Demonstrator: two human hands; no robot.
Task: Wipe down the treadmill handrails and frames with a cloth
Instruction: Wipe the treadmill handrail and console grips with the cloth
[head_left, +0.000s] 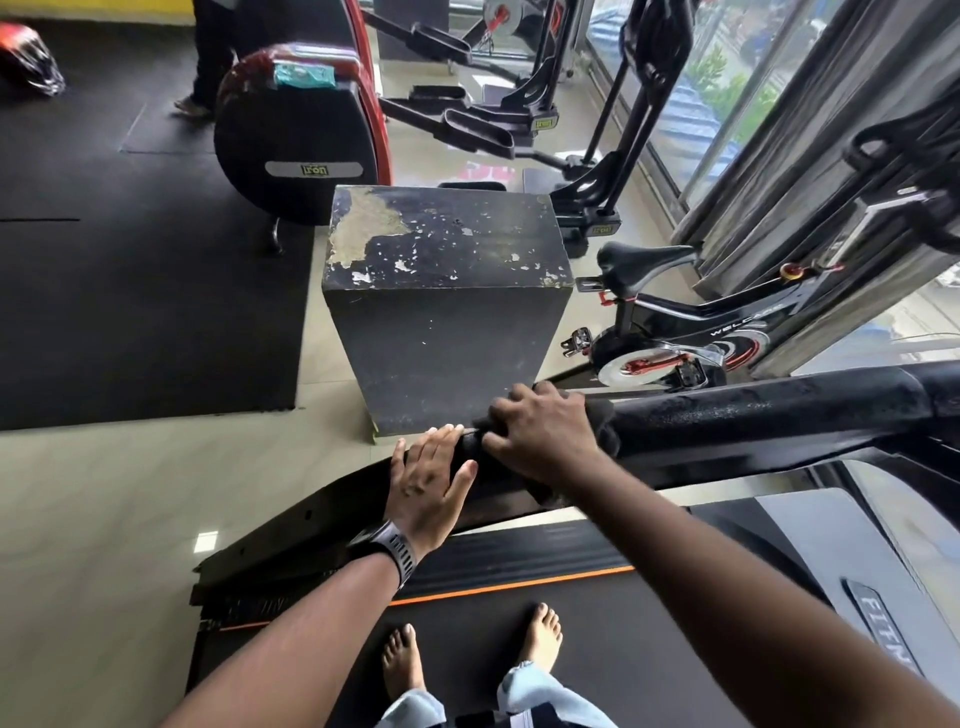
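Note:
I stand barefoot on the treadmill belt (597, 623). Its black left handrail (753, 410) runs across the middle of the view from the right to its free end. My right hand (540, 436) grips a dark cloth (605, 426) wrapped round the rail near that end; the cloth is mostly hidden under the hand. My left hand (428, 480), with a watch on the wrist, rests on the rail's end, its fingers straight over the top and the thumb spread to the right.
A worn black box (441, 291) stands on the tiled floor just beyond the rail. An exercise bike (670, 332) is to the right by the window, other machines farther back. Black mats cover the floor on the left. A person's legs show at the far top left.

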